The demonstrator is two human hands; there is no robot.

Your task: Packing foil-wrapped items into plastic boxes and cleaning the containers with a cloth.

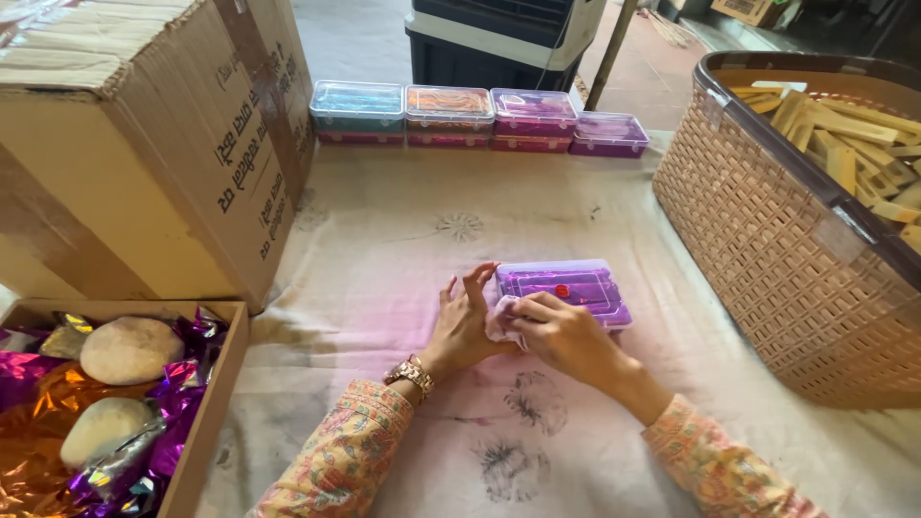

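Against both hands [518,326], purple box [566,291]

A big brown cardboard carton [144,144] with dark print stands at ten o'clock; an open shallow cardboard box [213,403] of shiny foil wrappers [58,384] sits at eight o'clock.

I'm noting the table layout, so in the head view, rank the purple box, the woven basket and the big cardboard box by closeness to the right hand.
1. The purple box: touching the right hand, just ahead of it.
2. The woven basket: off to the right, at the table's edge.
3. The big cardboard box: far left, beyond the left hand.
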